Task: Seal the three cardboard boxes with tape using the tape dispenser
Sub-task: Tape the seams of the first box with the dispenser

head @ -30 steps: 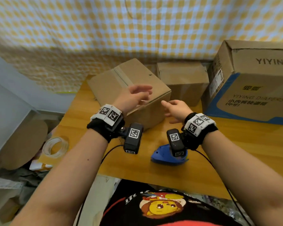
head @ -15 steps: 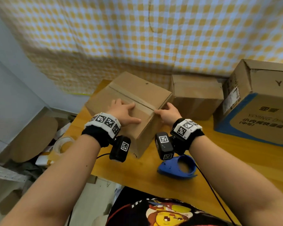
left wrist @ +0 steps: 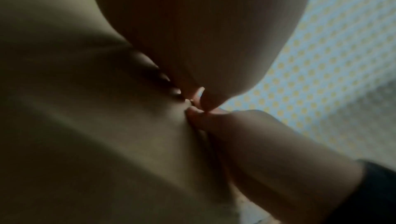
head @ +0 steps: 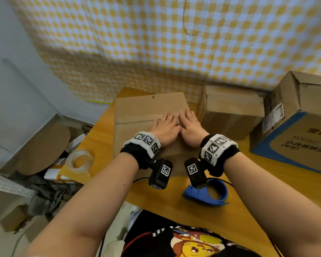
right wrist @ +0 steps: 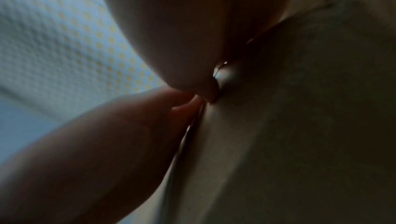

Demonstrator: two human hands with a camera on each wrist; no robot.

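Observation:
A plain cardboard box (head: 137, 110) stands near the table's left end, its top flaps closed along a seam. My left hand (head: 166, 128) and right hand (head: 190, 127) lie flat side by side on its top, fingers straight, pressing the flaps down. A second plain box (head: 232, 110) stands behind to the right, and a large blue-printed box (head: 300, 123) fills the far right. The blue tape dispenser (head: 208, 191) lies on the table under my right wrist. Both wrist views are dark, showing only palm against cardboard (left wrist: 85, 143).
A roll of clear tape (head: 79, 160) sits at the wooden table's (head: 104, 138) left front corner. Cardboard scraps and clutter lie on the floor to the left. A yellow checked cloth (head: 174, 43) hangs behind the table.
The near box has been turned square to me and drawn closer. Both hands slid from its edges onto the top and now lie flat together over the seam.

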